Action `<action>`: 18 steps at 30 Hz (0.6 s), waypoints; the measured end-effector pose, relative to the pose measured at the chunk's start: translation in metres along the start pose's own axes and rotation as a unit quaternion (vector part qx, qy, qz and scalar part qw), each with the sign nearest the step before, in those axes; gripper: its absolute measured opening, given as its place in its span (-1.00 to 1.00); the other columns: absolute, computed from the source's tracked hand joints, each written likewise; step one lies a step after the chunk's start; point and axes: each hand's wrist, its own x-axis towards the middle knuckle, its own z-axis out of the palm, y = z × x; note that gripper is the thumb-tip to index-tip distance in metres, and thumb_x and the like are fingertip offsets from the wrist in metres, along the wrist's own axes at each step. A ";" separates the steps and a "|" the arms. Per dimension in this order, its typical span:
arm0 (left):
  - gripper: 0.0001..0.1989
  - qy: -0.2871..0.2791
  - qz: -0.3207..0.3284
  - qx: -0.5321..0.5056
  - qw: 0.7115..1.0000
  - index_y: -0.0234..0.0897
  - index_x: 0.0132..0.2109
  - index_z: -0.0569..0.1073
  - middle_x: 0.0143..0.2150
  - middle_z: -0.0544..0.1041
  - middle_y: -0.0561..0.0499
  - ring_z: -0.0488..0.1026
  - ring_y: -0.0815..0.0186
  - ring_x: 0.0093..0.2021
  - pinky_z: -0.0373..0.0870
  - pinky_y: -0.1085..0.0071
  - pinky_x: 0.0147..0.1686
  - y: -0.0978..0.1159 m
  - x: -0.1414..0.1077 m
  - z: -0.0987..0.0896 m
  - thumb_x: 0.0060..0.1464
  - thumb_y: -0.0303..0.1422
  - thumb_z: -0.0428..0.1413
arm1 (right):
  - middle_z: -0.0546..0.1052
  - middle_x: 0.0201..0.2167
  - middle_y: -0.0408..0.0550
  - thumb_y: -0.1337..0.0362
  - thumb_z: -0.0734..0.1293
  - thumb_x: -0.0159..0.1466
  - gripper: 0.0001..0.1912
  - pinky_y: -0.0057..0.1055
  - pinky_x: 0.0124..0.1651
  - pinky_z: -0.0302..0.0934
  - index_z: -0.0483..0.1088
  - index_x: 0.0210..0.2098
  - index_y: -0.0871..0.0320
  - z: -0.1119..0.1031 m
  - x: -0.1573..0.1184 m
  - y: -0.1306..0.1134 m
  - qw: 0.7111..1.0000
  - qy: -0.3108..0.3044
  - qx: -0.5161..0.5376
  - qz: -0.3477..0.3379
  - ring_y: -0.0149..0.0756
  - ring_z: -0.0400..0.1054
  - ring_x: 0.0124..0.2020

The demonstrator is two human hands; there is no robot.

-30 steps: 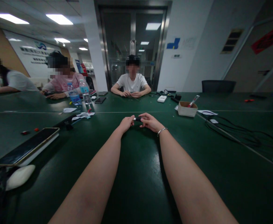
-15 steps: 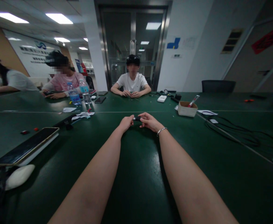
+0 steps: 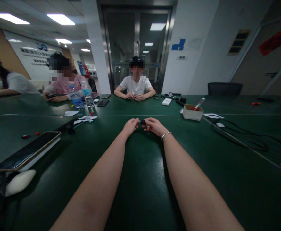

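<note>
A small black object (image 3: 142, 122) with a shiny metal-looking end on its left side is held between my two hands, just above the dark green table (image 3: 140, 179). My left hand (image 3: 131, 126) pinches its metal-looking end. Closed round the black end are the fingers of my right hand (image 3: 154, 126), which has a silver bracelet at the wrist. The fingers hide part of the object, and what it is cannot be made out.
A phone (image 3: 29, 150) lies at the left beside a white rounded object (image 3: 20, 183). Bottles (image 3: 86, 93) stand back left. An open box (image 3: 192, 113) and black cables (image 3: 241, 131) are at the right. A person (image 3: 136, 84) sits opposite.
The fingers of my right hand have curled in closer round the black object, which has shifted very slightly to the right. My left hand has barely moved.
</note>
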 end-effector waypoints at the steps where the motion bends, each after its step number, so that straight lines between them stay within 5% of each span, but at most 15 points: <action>1: -0.68 0.002 0.001 -0.003 1.000 -0.27 -0.38 0.38 -0.54 0.36 0.08 0.24 0.43 -0.57 0.16 0.48 -0.54 0.000 0.000 0.000 0.11 -0.11 -0.05 | 0.50 -0.58 -0.14 0.32 0.37 0.26 -0.89 -0.41 -0.35 0.45 0.34 -0.31 0.21 0.000 0.000 0.000 1.000 0.001 -0.001 0.002 -0.55 0.28 -0.68; 7: -0.85 0.009 -0.013 -0.028 0.999 -0.29 -0.31 0.41 -0.53 0.35 0.10 0.25 0.44 -0.56 0.19 0.50 -0.53 0.004 -0.001 0.001 0.03 -0.30 0.04 | 0.54 -0.54 -0.06 0.34 0.35 0.28 -0.91 -0.46 -0.36 0.44 0.35 -0.31 0.24 0.000 0.000 -0.001 1.000 0.003 -0.014 0.008 -0.57 0.29 -0.68; 18: -0.84 0.018 -0.005 -0.050 0.999 -0.29 -0.30 0.40 -0.53 0.35 0.11 0.23 0.46 -0.57 0.15 0.53 -0.56 0.005 -0.002 0.002 0.07 -0.28 0.04 | 0.52 -0.54 -0.09 0.36 0.33 0.29 -0.92 -0.46 -0.36 0.44 0.34 -0.31 0.24 0.001 0.000 -0.002 1.000 0.004 -0.017 0.014 -0.54 0.33 -0.65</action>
